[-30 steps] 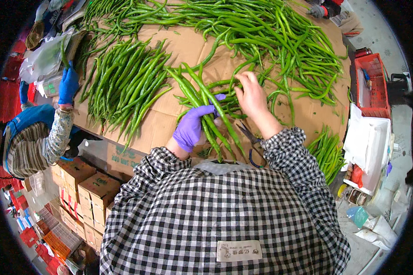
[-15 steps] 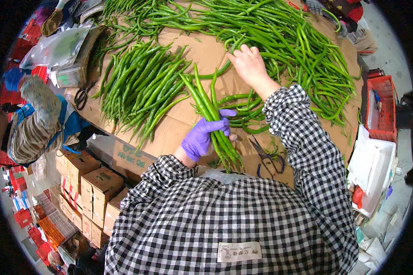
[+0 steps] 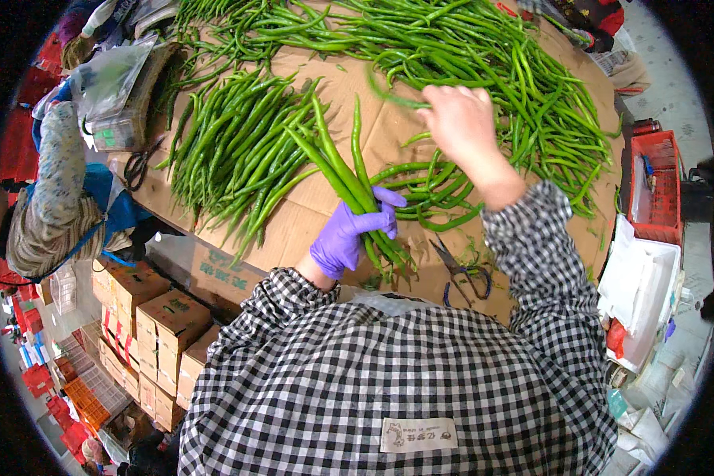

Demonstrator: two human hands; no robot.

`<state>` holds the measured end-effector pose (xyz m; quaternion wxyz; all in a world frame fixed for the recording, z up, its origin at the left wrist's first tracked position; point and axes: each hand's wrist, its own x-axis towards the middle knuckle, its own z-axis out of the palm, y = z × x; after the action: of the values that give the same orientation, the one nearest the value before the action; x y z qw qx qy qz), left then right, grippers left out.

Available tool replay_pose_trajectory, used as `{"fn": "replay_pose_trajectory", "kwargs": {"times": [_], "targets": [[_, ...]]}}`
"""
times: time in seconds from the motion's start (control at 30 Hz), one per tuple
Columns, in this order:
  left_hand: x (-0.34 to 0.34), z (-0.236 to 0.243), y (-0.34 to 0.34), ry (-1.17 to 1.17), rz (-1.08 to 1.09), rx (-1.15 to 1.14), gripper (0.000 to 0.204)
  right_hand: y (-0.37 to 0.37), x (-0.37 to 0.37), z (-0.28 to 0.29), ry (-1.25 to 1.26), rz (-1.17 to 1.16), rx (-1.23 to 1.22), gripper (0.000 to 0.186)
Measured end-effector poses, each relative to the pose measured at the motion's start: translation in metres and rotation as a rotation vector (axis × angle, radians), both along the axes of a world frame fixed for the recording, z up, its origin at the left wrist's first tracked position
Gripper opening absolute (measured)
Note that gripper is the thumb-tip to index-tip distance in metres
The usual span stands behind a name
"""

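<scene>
My left hand [image 3: 345, 236], in a purple glove, is closed round a small bunch of long green chili peppers [image 3: 337, 176], which point up and to the left. My bare right hand [image 3: 462, 127] pinches one end of a curved green chili pepper [image 3: 387, 95], slightly blurred, over the cardboard in front of the big heap. Left of the bunch lies a pile of chili peppers [image 3: 238, 155], roughly lined up. Several curved chili peppers [image 3: 440, 194] rest on the cardboard between my hands. Scissors with dark handles [image 3: 462, 271] lie open near the table's close edge.
A large heap of loose chili peppers [image 3: 531, 95] covers the table's far and right side. At the left edge lie another pair of scissors [image 3: 137, 168] and a plastic bag [image 3: 111, 83]; beside them is a co-worker's patterned sleeve [image 3: 59, 163]. Cardboard boxes [image 3: 170, 325] are stacked below left; a red crate [image 3: 656, 186] stands right.
My right hand has moved right and toward me, away from the heap, with a chili pepper in it. The bunch in my left hand has tilted a little left. The co-worker's sleeve has shifted.
</scene>
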<state>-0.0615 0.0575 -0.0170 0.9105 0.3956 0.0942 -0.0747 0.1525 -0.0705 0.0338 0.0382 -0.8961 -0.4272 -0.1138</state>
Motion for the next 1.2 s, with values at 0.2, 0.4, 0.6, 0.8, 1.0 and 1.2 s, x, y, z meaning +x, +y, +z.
{"fn": "replay_pose_trajectory", "kwargs": {"times": [0.2, 0.4, 0.6, 0.8, 1.0, 1.2], "targets": [[0.008, 0.011, -0.014, 0.05, 0.096, -0.218, 0.054, -0.056, -0.078, 0.008, 0.785, -0.069, 0.668, 0.023], [0.013, 0.001, -0.023, -0.006, 0.049, -0.194, 0.052, -0.07, -0.12, -0.025, 0.889, 0.043, 0.505, 0.018], [0.004, -0.004, -0.02, 0.002, 0.12, -0.264, 0.043, -0.08, 0.002, -0.053, 0.132, -0.135, 0.339, 0.025], [0.002, 0.005, -0.012, -0.079, 0.015, 0.047, 0.045, -0.091, 0.049, -0.064, 0.169, -0.224, -0.037, 0.024], [0.008, 0.009, -0.015, -0.152, -0.052, 0.308, 0.04, -0.092, 0.027, -0.001, 0.086, -0.157, 0.389, 0.027], [0.006, 0.017, -0.022, -0.125, -0.01, 0.164, 0.035, -0.081, -0.072, 0.04, 0.634, -0.141, 0.599, 0.04]]}}
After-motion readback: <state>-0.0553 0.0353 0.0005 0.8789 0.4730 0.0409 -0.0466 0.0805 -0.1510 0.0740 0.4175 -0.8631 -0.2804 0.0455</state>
